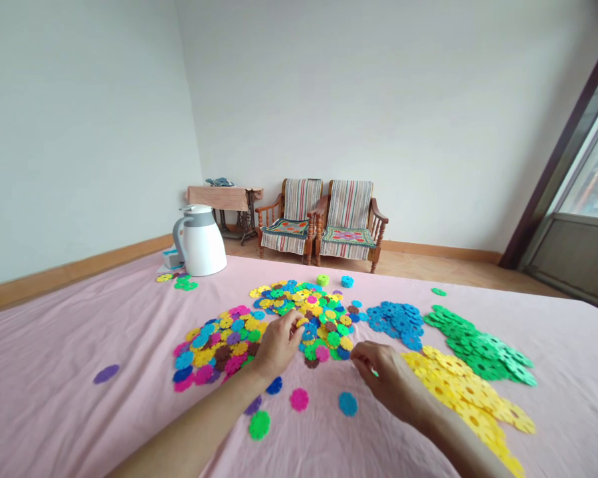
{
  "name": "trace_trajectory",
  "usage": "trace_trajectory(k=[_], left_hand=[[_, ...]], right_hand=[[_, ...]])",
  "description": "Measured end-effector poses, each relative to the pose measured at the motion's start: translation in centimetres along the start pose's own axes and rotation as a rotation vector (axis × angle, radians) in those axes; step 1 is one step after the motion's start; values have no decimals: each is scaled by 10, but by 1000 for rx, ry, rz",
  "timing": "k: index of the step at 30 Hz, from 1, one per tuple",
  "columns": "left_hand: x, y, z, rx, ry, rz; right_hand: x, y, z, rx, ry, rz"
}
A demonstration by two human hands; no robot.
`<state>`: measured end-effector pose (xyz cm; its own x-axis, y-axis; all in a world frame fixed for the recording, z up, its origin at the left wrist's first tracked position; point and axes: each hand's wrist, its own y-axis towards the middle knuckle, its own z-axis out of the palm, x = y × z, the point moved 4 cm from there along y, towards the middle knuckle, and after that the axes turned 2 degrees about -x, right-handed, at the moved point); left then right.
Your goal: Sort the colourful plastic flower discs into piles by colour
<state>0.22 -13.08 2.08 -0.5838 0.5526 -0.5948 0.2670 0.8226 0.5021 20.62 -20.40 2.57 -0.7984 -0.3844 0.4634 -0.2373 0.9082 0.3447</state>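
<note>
My left hand (279,345) is closed, pinching a yellow flower-shaped plastic disc (302,322) over the edge of a mixed-colour pile of discs (331,325). To its left lies a second mixed pile (224,342), partly hidden by the hand and forearm. My right hand (391,382) hangs over the cloth between the mixed pile and the yellow discs (453,388), its fingers curled together. A bit of green (375,374) shows by those fingers; whether it is held or lies beneath cannot be made out.
Blue discs (396,322) and green discs (483,348) lie in heaps on the right. Loose discs, such as a pink one (299,399), dot the pink cloth (144,425) in front. A white jug (203,245) stands at the back left, with two chairs (349,219) beyond.
</note>
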Motion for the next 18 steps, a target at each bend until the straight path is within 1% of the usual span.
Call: trace_trajectory(k=[3, 6, 9, 11, 13, 16, 18], left_hand=[[-4, -3, 3, 24, -176, -60], [-19, -9, 11, 114, -381, -75], [-31, -15, 17, 212, -484, -76], [-31, -16, 16, 236, -476, -73], [-25, -12, 8, 173, -383, -61], [-9, -5, -8, 10, -140, -42], [-1, -2, -17, -52, 15, -43]], right_hand=[[2, 1, 8, -71, 100, 28], [10, 3, 14, -149, 234, 96], [18, 5, 22, -139, 392, 189], [17, 7, 24, -95, 473, 227], [6, 10, 18, -104, 439, 252], [-28, 12, -1, -201, 281, 321], [-50, 12, -11, -235, 285, 365]])
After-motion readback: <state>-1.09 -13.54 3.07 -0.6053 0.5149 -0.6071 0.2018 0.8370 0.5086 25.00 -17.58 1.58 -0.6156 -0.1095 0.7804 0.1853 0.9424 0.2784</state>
